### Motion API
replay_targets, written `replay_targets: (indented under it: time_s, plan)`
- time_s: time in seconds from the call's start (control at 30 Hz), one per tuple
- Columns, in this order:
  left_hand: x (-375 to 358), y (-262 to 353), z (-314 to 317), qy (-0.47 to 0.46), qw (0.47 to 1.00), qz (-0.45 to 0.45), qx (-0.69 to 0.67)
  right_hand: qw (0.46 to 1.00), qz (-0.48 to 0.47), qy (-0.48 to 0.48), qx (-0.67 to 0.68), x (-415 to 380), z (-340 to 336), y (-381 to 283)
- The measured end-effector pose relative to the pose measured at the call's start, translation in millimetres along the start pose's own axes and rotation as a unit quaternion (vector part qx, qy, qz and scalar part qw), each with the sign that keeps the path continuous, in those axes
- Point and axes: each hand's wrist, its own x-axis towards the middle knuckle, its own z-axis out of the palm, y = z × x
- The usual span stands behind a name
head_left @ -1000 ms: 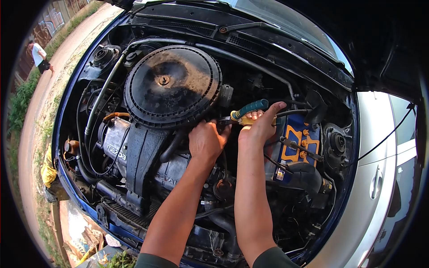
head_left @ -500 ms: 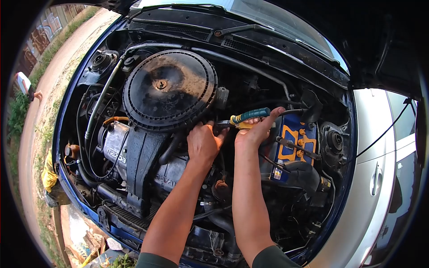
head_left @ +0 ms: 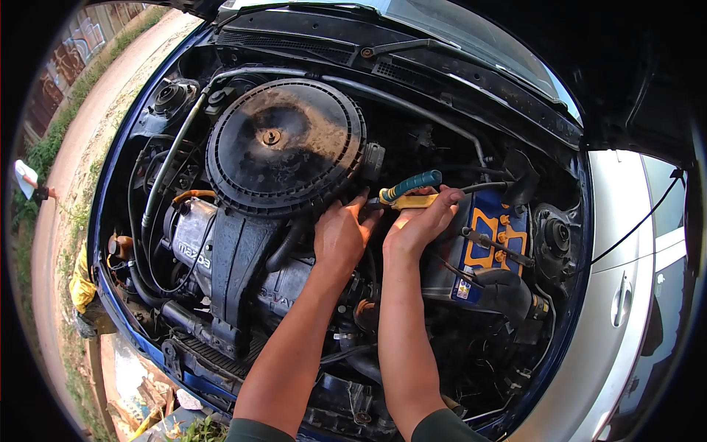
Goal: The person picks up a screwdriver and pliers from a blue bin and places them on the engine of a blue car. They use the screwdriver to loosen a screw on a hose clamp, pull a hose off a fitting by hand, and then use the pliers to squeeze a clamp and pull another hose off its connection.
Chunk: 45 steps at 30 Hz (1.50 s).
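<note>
My right hand is closed on a pair of pliers with green and yellow handles. One handle angles up above my fingers, and the yellow one lies against them. The pliers' head points left, toward my left hand, and the jaw tips are hard to see. My left hand reaches in beside the lower right edge of the round black air filter housing. Its fingers are bent and partly hidden among hoses, so what they hold cannot be made out.
A blue and yellow battery sits right of my right hand, with a clamp and cables on top. Left of my hands is the engine cover marked Mazda. A silver car stands close on the right. Part of a person shows at far left.
The pliers' upper handle has tilted up and stands further from the yellow one. My right hand has turned a little around the handles. My left hand stays at the same spot.
</note>
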Motion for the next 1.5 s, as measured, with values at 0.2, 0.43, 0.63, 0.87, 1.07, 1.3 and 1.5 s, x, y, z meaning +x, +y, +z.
replay_targets:
  time_s: [0.2, 0.43, 0.63, 0.87, 1.07, 1.3, 1.5]
  plan:
    - [-1.0, 2.0, -5.7, -0.011, 1.0, 0.01, 0.003, 0.981, -0.081, -0.034, -0.171, -20.7, 20.2, -7.3]
    - [-2.4, 0.7, -8.1, -0.018, 1.0, 0.018, -0.01, 0.978, -0.107, 0.006, -0.178, -21.2, 20.0, -1.5]
    - [-7.5, 0.9, -7.9, 0.023, 1.0, 0.017, -0.003, 0.981, -0.088, -0.015, -0.171, -11.7, 21.4, -3.5]
    - [-12.1, 1.5, -7.0, 0.044, 0.999, 0.003, 0.002, 0.975, -0.148, -0.032, -0.161, -7.8, 32.3, -13.4]
    - [-10.4, 2.9, -8.6, 0.038, 0.999, -0.003, 0.005, 0.976, -0.135, -0.027, -0.17, -8.7, 27.1, -24.3]
    - [-7.6, 3.5, -7.5, 0.025, 1.0, -0.008, 0.012, 0.997, -0.018, -0.067, -0.017, 4.3, 9.4, -27.6]
    - [-5.8, 4.4, -7.8, 0.013, 1.0, -0.014, 0.008, 0.993, -0.028, -0.095, -0.07, 24.4, -7.6, -5.7]
